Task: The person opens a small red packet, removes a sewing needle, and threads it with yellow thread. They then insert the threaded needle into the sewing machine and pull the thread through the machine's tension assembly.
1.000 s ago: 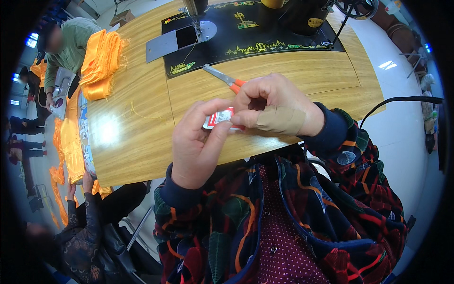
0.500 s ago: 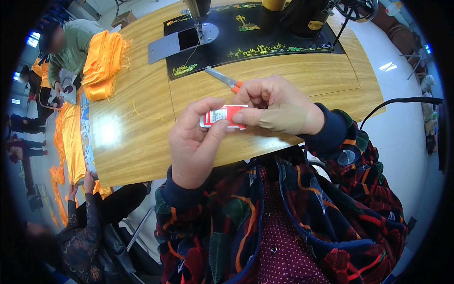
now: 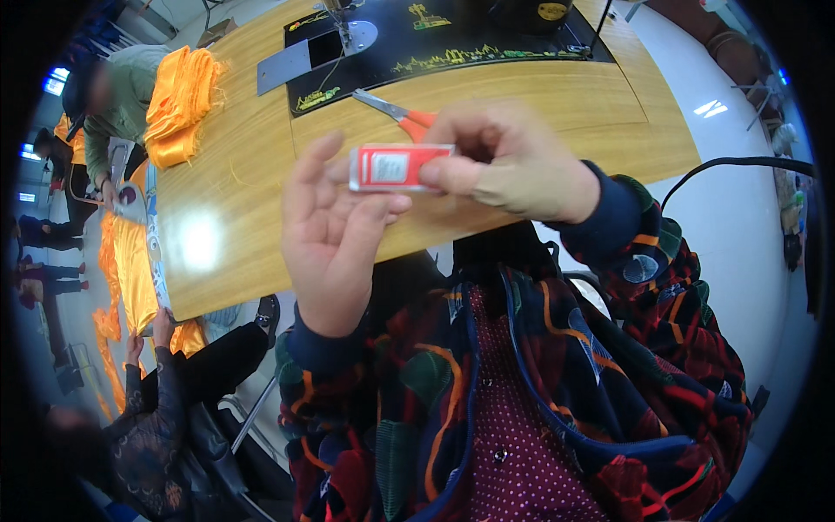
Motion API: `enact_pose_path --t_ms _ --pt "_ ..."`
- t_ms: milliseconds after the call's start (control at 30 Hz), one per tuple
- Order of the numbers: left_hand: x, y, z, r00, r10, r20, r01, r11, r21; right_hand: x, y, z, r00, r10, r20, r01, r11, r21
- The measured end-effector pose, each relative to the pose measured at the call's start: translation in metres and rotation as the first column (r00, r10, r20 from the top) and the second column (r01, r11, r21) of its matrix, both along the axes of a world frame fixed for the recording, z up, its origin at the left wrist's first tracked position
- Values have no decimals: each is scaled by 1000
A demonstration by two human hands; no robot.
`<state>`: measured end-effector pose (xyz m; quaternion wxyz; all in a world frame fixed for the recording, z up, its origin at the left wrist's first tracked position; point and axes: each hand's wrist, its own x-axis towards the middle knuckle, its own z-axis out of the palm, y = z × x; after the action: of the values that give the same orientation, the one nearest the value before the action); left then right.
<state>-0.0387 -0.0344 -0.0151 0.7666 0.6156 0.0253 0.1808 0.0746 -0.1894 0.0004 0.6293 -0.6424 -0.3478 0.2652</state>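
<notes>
1. The red packet [image 3: 396, 167] is now held higher and closer to the camera than half a second ago; before, it was low, just over the near edge of the table [image 3: 261, 191].
2. The right hand [image 3: 513, 165] is clamped on the right end of the packet, with the thumb on the front face and the fingers behind. A pale cover, maybe a bandage, is seen on the back of this hand.
3. The left hand [image 3: 335, 235] is no longer closed around the packet. Its fingers are spread apart and upright, and only the fingertips [image 3: 387, 206] are touching the packet from below and from behind.
4. The packet is turned flat, with its long side level and its white label toward the camera. What is inside cannot be told.
5. From this change it is judged that the packet is being looked at or made ready for opening, not put down; the weight is carried by the right grip alone, so a slip is possible if the left support is taken away.
6. Beyond the grip, the scissors [image 3: 396, 111] with orange handles are lying on the table, partly hidden by the right hand. Further behind them the sewing machine base [image 3: 452, 39] is seen.
7. To the left of the grip, well apart, orange cloth [image 3: 178, 104] is piled at the table edge, where another person [image 3: 117, 91] is working.
</notes>
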Motion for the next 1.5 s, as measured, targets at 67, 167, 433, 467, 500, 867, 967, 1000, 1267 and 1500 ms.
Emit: enact_pose_path --t_ms 67,167,433,467,500,867,967,1000,1267,1500 --pt "-22 -6 -2 998 62 -20 -61 998 33 -7 -18 9 995 -93 25 92 995 36" --pt "-50 -5 -19 950 -287 -122 305 935 180 -15 -52 17 982 -153 109 149 988 50" --pt "-48 -25 -111 951 -180 -250 -6 800 -600 -33 -115 -11 977 -195 81 188 979 82" --pt "-46 -27 -115 959 -179 -219 2 778 -629 -34 -121 -14 973 -221 65 214 972 96" --pt "-44 -29 -117 969 -170 -178 15 762 -647 -36 -128 -17 967 -250 50 244 964 110" --pt "-45 -26 -134 982 -185 -31 121 752 -648 -49 -156 -42 904 -377 202 389 921 -18" --pt "-47 -20 -140 970 -244 10 185 707 -683 -51 -162 -46 809 -323 490 444 884 -150" --pt "-47 -18 -142 964 -266 18 205 699 -685 -51 -162 -49 742 -311 593 461 880 -116" --pt "-47 -15 -148 965 -262 30 208 685 -699 -48 -126 -77 303 -279 911 537 840 79" --pt "-48 -18 -144 983 -183 29 156 735 -659 -54 -119 -58 173 -299 938 485 855 183"
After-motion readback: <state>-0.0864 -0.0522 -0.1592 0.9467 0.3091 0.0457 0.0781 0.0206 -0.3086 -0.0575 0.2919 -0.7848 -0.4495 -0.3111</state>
